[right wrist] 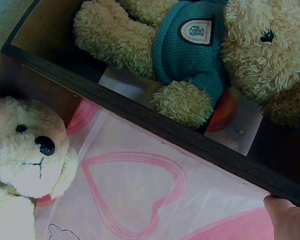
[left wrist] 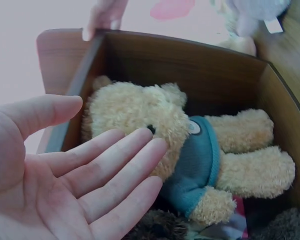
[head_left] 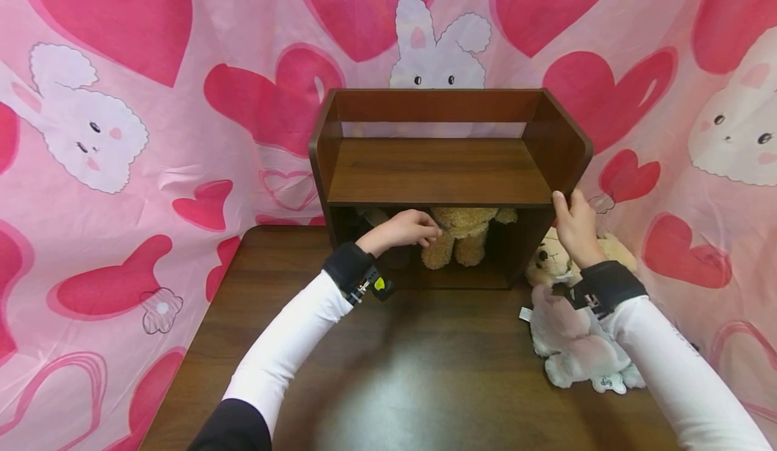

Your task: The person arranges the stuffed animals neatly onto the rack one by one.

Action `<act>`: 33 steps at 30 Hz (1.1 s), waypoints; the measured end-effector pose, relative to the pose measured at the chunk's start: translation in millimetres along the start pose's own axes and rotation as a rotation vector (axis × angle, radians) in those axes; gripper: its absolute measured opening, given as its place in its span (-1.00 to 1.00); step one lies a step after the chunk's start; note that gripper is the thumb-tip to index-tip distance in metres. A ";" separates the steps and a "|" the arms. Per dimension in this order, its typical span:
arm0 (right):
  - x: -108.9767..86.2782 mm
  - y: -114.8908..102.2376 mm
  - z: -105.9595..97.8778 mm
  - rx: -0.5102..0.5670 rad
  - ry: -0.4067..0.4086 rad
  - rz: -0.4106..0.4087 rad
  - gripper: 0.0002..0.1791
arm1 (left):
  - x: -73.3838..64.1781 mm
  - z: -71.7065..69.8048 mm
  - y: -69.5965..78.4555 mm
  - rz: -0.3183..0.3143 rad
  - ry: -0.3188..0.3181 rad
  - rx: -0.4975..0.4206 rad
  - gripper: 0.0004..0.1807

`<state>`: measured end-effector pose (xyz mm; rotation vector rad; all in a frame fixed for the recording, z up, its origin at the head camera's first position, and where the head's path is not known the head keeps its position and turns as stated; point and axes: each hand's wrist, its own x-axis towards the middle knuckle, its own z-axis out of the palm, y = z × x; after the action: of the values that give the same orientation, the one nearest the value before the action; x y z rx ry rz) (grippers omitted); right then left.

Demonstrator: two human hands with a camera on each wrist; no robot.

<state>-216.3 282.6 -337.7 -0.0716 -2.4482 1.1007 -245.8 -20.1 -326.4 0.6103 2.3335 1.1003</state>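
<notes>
A brown wooden shelf (head_left: 443,168) stands on the table with a curly tan teddy bear (head_left: 467,232) sitting in its lower compartment. The bear's teal knitted sweater (right wrist: 190,45) carries a sewn badge. My left hand (head_left: 409,230) is at the front of that compartment. In the left wrist view its fingers (left wrist: 115,175) are extended, overlapping the bear's face, with nothing in them. My right hand (head_left: 577,228) grips the shelf's right side panel, thumb (right wrist: 285,212) on the front edge. Dark fluffy plush (left wrist: 160,226) shows beside the bear.
A cream plush dog (right wrist: 30,145) sits to the right of the shelf, under my right wrist in the head view. In front of it lies a pinkish-grey plush toy (head_left: 573,336) with tags. A pink heart-and-rabbit curtain (head_left: 255,19) surrounds the brown table (head_left: 291,370).
</notes>
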 end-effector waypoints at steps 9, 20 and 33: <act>-0.6 0.1 1.1 0.010 0.007 0.002 -0.48 | -16.3 2.9 -10.3 0.026 0.004 -0.108 -0.65; 0.1 0.5 2.2 0.016 0.011 -0.007 -0.50 | -27.8 1.8 -38.0 0.048 0.032 -0.334 -0.64; 0.1 1.8 2.3 0.008 0.013 -0.001 -0.49 | -46.7 -13.8 -59.6 0.118 0.079 -0.479 -0.61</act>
<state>-217.6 282.2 -340.4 -0.0741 -2.4323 1.1061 -228.5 -89.3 -355.2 0.5303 2.0023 1.6924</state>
